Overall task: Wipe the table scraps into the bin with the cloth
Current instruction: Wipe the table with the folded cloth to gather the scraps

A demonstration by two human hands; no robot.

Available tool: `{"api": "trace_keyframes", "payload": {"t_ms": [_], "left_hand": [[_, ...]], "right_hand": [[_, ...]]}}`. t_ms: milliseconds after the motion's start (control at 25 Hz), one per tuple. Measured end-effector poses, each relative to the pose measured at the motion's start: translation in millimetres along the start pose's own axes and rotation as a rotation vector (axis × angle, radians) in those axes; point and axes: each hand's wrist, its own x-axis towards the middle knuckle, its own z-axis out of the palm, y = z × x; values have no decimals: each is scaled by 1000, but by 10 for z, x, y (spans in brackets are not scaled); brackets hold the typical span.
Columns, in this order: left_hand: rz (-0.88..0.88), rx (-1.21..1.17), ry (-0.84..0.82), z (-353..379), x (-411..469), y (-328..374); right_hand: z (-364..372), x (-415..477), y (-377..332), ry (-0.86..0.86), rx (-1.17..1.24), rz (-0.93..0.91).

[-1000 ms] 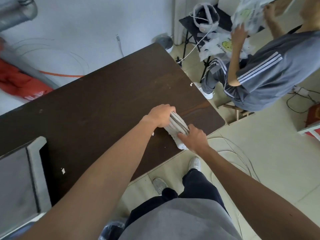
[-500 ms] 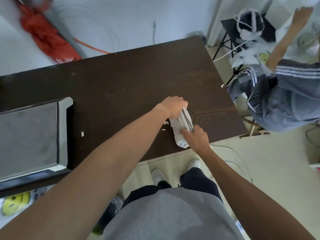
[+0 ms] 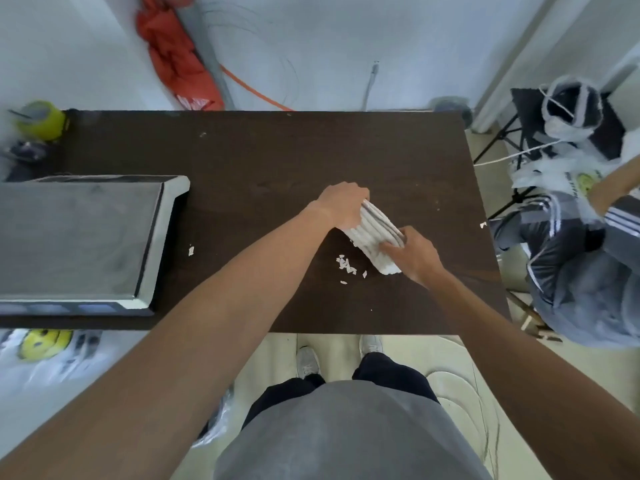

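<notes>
**Well short of the bin: scraps loose beside the cloth**

Broadest of all is the dark counter (image 3: 277, 161), with a grey slab (image 3: 76, 237) lying on its left end. Near the middle lies the folded cloth (image 3: 375, 233), bunched into a ridged roll. The left grip (image 3: 343, 206) curls round its far end and the right grip (image 3: 415, 254) clamps its near end. Just beside the cloth, on the near-left side, sits a little heap of white scraps (image 3: 346, 266). A stray flake (image 3: 190, 251) lies well apart by the slab, and another (image 3: 483, 224) at the right edge.

I cannot plainly see the bin. Swept off the front edge without it underneath, the flakes would likely land on the floor. A roll bunched this tight could also ride over them, and the strays look easy to miss.
</notes>
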Motion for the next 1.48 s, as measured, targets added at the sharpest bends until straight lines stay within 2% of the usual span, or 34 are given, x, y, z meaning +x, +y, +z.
{"api": "trace_keyframes", "payload": {"t_ms": [280,360,520,640,920,1320,1480], "left_hand": [[-391,-156,44,71,-267,-486],[-506,-165,78,133,-435,-587],[-702,-237,121,355,-854,-723],[-776,-294,100,605,-1119,-661],[-754,-439,100,871,-1282,-326],[-577,-422,12,918,-1214,-73],[-474,-418,5,985,-1290,-64]], "right_hand": [[-77,679,-417,-174,-167,-220],[-5,814,-584,-238,-212,-333],[214,946,-912,-273,-437,-685],[371,958,-1005,-344,-512,-798],[265,948,-782,-489,-557,-769],[67,524,-84,-418,-468,-658],[52,362,7,-438,-468,-599]]}}
